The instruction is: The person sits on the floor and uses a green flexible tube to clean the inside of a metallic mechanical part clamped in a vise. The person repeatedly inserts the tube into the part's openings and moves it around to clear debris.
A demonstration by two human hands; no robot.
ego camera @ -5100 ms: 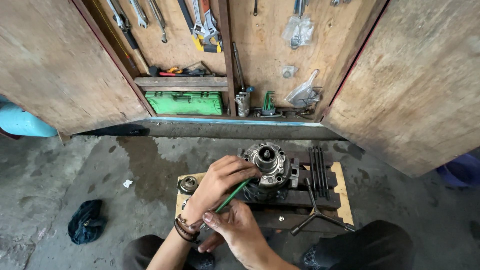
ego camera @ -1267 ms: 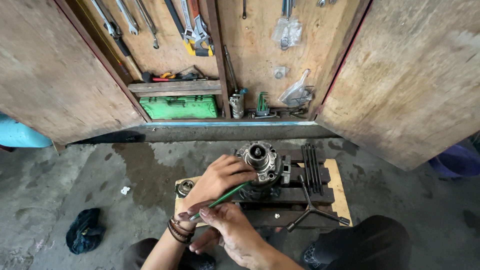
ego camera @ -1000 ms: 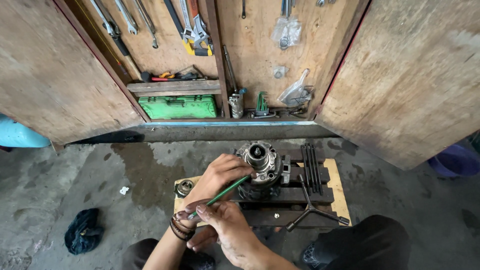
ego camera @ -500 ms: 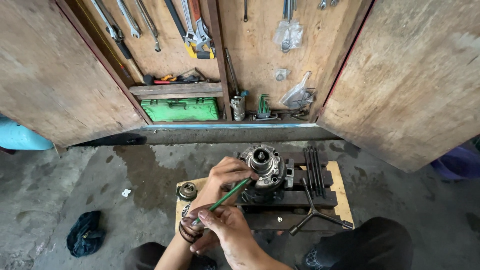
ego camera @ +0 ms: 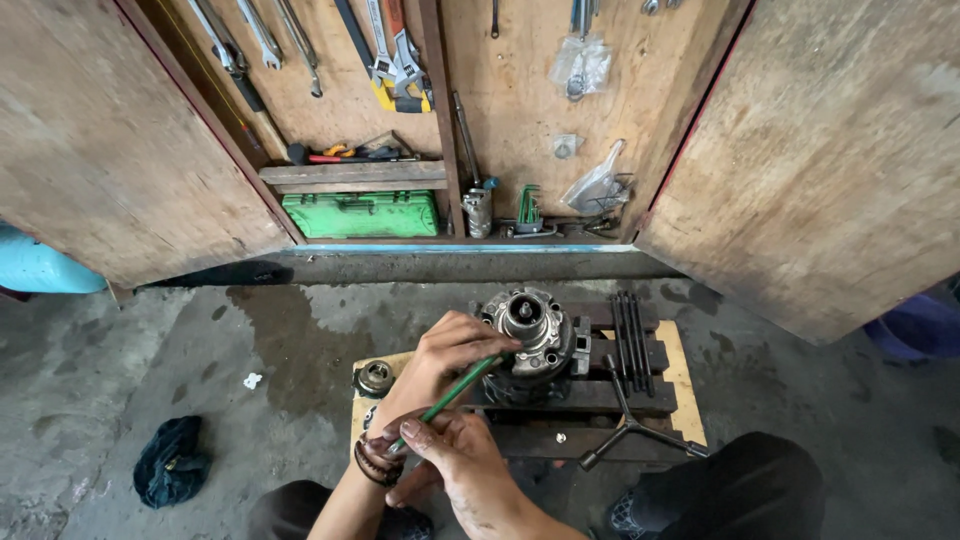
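Concrete floor unchanged; right hand (ego camera: 455, 462) and left hand (ego camera: 440, 362) still grip the green rod (ego camera: 446, 397) against the compressor (ego camera: 528, 330).

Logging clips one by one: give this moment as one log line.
left hand: on metal housing | right hand: holds green rod | support: wooden pallet

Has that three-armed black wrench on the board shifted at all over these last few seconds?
No. The three-armed wrench keeps its place on the wooden board, below the black rods; only the camera shifts slightly.
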